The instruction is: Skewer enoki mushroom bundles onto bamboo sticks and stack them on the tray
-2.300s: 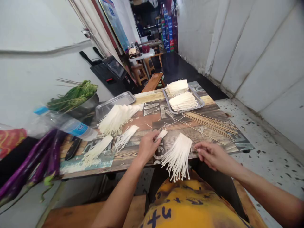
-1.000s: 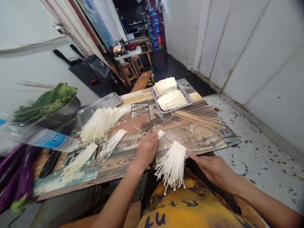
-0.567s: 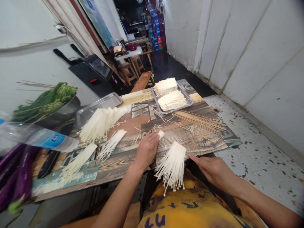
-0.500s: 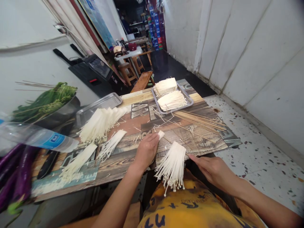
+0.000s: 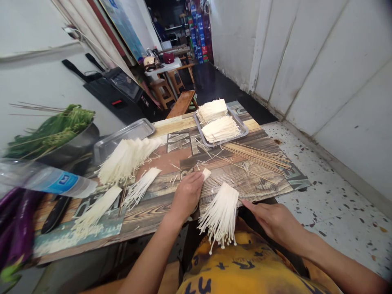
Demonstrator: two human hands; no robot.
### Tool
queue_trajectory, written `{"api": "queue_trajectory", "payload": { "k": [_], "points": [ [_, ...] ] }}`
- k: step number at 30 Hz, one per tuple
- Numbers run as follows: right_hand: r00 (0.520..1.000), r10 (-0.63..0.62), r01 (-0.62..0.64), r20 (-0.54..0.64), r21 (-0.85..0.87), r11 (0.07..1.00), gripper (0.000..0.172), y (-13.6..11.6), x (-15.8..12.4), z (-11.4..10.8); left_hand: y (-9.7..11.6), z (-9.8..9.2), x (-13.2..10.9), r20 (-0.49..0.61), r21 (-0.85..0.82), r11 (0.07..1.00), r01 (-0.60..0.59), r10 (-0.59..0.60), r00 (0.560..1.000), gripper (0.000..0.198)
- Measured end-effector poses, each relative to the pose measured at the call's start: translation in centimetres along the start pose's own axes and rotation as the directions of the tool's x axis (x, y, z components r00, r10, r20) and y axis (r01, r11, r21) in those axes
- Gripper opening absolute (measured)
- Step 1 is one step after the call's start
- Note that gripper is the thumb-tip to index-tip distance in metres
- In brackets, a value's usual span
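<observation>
My right hand [image 5: 274, 220] is closed on the end of a thin bamboo skewer [image 5: 239, 199] at the table's front edge. A flat, fanned bunch of enoki mushrooms [image 5: 219, 214] is threaded on that skewer, its caps hanging towards my lap. My left hand [image 5: 188, 192] is closed round a small enoki piece [image 5: 206, 174], whose pale cut end sticks out past the fingers near the skewer's far end. Most of that piece is hidden by the hand. Left of it, a loose enoki bunch [image 5: 142, 185] and another enoki strip [image 5: 98, 208] lie on the table.
A metal tray [image 5: 245, 130] holds enoki bunches at the back. Beside it lie loose bamboo skewers [image 5: 257, 157]. Leftward are an enoki pile [image 5: 122, 161], a clear tray [image 5: 147, 125], a plastic bottle [image 5: 64, 182], a black-handled knife [image 5: 55, 216], eggplants [image 5: 26, 220] and a bowl of greens [image 5: 73, 141].
The view has shifted slightly, so things at the left sit a little farther left. Both hands keep almost the same position and the same holds.
</observation>
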State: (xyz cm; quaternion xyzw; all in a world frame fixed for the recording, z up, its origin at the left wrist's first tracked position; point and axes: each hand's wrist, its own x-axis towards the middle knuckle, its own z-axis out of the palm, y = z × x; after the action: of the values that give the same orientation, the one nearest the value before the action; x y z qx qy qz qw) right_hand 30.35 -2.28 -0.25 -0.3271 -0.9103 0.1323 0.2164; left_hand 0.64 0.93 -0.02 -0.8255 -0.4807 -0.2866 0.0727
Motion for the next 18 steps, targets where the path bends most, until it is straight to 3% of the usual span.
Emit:
{"api": "queue_trajectory", "payload": {
  "k": [18],
  "points": [
    [1.000, 0.016, -0.016, 0.004, 0.035, 0.999, 0.043, 0.39, 0.35, 0.52, -0.11, -0.10, 0.05, 0.010, -0.006, 1.000, -0.005, 0.005, 1.000, 0.025]
  ]
}}
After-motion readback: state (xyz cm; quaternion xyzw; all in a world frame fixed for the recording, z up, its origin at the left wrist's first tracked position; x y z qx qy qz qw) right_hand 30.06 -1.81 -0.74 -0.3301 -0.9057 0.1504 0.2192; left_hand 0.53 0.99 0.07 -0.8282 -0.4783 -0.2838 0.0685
